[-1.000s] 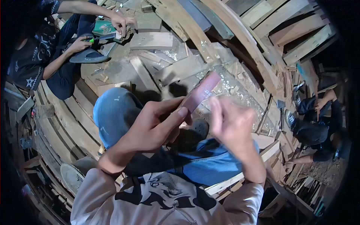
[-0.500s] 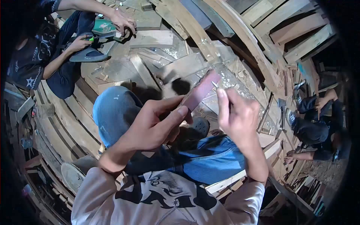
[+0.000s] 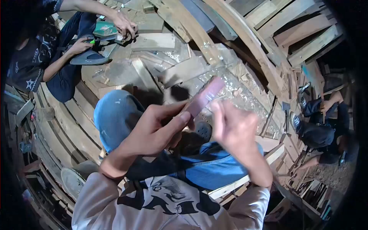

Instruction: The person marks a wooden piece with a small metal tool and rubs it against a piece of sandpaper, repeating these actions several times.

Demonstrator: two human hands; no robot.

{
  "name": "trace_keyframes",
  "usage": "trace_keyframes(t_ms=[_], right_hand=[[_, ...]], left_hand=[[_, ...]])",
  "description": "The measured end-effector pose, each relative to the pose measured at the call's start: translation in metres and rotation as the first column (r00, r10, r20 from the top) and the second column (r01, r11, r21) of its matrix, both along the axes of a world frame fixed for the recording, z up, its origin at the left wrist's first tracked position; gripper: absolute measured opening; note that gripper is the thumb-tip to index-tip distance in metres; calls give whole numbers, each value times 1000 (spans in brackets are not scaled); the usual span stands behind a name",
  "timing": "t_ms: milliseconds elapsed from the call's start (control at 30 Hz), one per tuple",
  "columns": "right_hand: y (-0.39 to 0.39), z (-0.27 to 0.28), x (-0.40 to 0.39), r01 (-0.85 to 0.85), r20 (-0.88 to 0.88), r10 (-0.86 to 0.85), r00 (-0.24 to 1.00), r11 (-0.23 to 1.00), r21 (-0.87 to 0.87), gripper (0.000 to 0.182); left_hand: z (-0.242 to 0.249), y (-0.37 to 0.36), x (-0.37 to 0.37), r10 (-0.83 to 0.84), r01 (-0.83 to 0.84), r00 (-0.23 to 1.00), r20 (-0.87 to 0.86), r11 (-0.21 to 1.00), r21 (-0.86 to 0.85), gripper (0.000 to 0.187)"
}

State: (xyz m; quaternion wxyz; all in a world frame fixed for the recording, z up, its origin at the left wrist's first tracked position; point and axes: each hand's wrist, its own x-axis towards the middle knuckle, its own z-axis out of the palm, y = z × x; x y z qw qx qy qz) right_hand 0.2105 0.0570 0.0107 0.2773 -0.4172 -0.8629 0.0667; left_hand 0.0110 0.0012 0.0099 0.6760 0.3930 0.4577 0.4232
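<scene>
My left hand is closed around the near end of a reddish-brown wood block, thumb on its upper face. The block slants up and away to the right, above the floor. My right hand is slightly blurred, its fingers pinched right beside the block's face. From this pinch a small thin tool with a shiny tip reaches onto the wood; most of the tool is hidden by my fingers. Under my hands are my blue-jeaned legs.
Another person's hands work with a green tool at upper left. A second person sits at the right. Long planks and stacked boards lie at upper right. Wood scraps and chips cover the floor.
My right hand has shifted left and a little down along the block, with the shiny tip moving the same way. My left hand still holds the block in nearly the same place.
</scene>
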Motion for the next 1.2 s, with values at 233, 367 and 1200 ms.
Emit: trace_keyframes(t_ms=[233,367,1200], right_hand=[[-2,0,1,-31,4,32,999,998,-59,25],[10,-6,3,44,-56,-48,997,996,-79,19],[-10,-13,-1,-140,-2,140,990,989,40,21]], left_hand=[[-1,0,-2,-61,61,998,-1,998,-25,38],[-4,0,-3,-57,56,997,-48,998,-32,42],[-11,1,-5,-19,19,1000,18,1000,9,33]])
